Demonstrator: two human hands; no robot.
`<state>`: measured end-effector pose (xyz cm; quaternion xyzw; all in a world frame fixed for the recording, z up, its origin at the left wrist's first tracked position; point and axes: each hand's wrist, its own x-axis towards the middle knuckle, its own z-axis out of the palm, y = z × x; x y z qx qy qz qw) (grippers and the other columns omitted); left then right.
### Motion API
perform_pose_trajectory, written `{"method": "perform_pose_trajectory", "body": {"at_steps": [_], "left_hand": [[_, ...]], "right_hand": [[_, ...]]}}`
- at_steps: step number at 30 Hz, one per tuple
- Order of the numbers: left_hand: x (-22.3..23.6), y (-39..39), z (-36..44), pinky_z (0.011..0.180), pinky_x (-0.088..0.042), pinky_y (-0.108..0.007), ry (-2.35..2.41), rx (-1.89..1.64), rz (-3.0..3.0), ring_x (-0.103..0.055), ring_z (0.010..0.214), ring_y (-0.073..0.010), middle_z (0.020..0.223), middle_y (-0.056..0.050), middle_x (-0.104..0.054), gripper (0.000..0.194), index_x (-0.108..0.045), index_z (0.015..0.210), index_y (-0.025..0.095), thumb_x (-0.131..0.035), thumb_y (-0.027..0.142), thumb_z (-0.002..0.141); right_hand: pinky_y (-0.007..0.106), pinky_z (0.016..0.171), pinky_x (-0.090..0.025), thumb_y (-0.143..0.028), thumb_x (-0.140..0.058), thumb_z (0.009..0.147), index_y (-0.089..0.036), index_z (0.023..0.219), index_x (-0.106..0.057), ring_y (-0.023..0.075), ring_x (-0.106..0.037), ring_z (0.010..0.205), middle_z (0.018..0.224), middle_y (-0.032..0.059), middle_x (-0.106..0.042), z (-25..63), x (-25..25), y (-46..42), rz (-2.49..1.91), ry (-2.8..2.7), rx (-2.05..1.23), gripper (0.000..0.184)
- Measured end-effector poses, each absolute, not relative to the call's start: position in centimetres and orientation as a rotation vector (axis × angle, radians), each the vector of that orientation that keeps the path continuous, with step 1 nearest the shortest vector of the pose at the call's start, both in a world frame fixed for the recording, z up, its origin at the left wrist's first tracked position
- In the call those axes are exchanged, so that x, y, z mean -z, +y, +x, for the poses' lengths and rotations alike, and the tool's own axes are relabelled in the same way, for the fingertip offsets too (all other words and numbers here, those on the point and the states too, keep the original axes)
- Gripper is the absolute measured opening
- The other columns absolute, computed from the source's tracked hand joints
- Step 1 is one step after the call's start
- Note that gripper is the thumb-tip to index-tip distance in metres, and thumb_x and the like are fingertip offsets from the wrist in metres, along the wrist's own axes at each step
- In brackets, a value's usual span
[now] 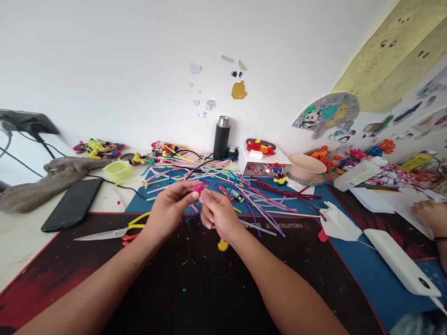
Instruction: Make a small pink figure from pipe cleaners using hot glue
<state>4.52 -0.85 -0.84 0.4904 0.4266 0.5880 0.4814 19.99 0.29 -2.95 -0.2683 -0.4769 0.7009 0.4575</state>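
Above the dark mat [167,298], my left hand [176,204] pinches a small bundle of pink pipe cleaner [199,188] between thumb and fingertips. My right hand [221,211] grips the lighter pink part of the same bundle, its fingers curled close against the left fingertips. Much of the bundle is hidden by the fingers. Just below my right wrist lies a yellow piece [222,245], partly covered. Under the hands a thin black cord [209,273] loops over the mat. Left of my left hand rest scissors [111,233] with yellow and red handles, blades pointing left.
Loose pipe cleaners [167,179] in many colours spread behind the hands, near a black flask [222,138] and a white box [265,160]. A phone [72,204] lies left. On the right are a bowl [306,166], a power bank [401,261] and another person's hand [431,216].
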Motion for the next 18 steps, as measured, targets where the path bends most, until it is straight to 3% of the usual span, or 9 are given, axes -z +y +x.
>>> {"method": "perform_pose_trajectory", "body": {"at_steps": [5, 11, 18], "left_hand": [[0.62, -0.88, 4.56, 0.093, -0.063, -0.042, 1.054, -1.418, 1.189, -0.079, 0.101, -0.0308, 0.104, -0.011, -0.087, 0.044, -0.086, 0.100, 0.021, -0.098, 0.052, 0.071], [0.73, -0.90, 4.69, 0.095, -0.063, -0.042, 1.066, -1.411, 1.203, -0.079, 0.103, -0.0313, 0.106, -0.011, -0.086, 0.045, -0.086, 0.103, 0.021, -0.096, 0.054, 0.072], [1.18, -0.67, 4.19, 0.094, -0.060, -0.038, 1.000, -1.438, 1.135, -0.078, 0.100, -0.0280, 0.110, -0.010, -0.086, 0.040, -0.086, 0.107, 0.022, -0.096, 0.046, 0.076]], "right_hand": [[0.023, 0.036, -0.022, -0.071, -0.075, 0.090, -0.023, 0.077, -0.052, 0.0062, -0.032, 0.031, 0.043, -0.0133, -0.037, 19.76, 2.98, 0.29, -0.654, -1.173, -1.696, 0.055], [0.022, 0.036, -0.021, -0.070, -0.075, 0.091, -0.022, 0.077, -0.053, 0.0065, -0.033, 0.032, 0.043, -0.0132, -0.037, 19.73, 3.07, 0.26, -0.679, -1.168, -1.673, 0.054], [0.021, 0.034, -0.025, -0.081, -0.067, 0.090, -0.021, 0.091, -0.058, 0.0101, -0.048, 0.035, 0.054, -0.0064, -0.059, 20.11, 2.89, 0.27, -0.650, -1.163, -1.836, 0.060]]}}
